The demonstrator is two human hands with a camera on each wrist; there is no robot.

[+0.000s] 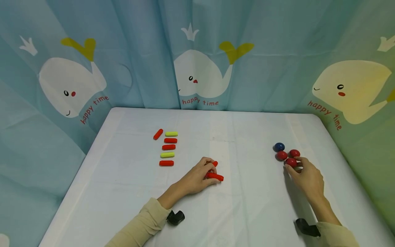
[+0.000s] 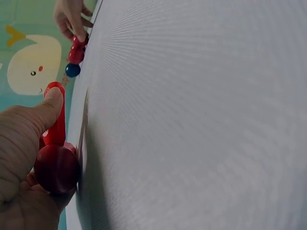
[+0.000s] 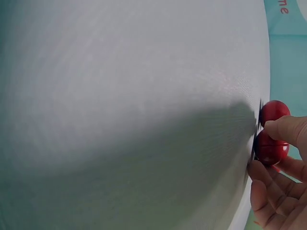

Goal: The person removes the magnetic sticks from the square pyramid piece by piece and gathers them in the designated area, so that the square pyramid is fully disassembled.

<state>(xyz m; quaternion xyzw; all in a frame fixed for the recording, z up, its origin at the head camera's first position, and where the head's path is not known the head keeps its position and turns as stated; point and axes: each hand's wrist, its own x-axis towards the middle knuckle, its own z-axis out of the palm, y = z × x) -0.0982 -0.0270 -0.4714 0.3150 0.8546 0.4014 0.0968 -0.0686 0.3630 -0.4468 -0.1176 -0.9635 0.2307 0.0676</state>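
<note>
In the head view my left hand (image 1: 197, 176) holds a short red stick (image 1: 215, 176), and a second red piece (image 1: 215, 163) shows at its fingertips. The left wrist view has the thumb pressed along the red stick (image 2: 56, 120), with a round dark red ball (image 2: 56, 168) lower in the same hand. My right hand (image 1: 308, 176) pinches a glossy red ball (image 1: 291, 162) between thumb and fingers. Two more red balls, one on the left (image 1: 281, 155) and one behind (image 1: 294, 153), sit close by, along with a dark blue ball (image 1: 279, 147).
Left of centre lies a column of short red sticks (image 1: 168, 147) and lime-green sticks (image 1: 167, 155), with one red stick (image 1: 158, 134) slanted beside it. A white cloth covers the table (image 1: 253, 199). A whale-print curtain (image 1: 148, 68) hangs behind and along the sides.
</note>
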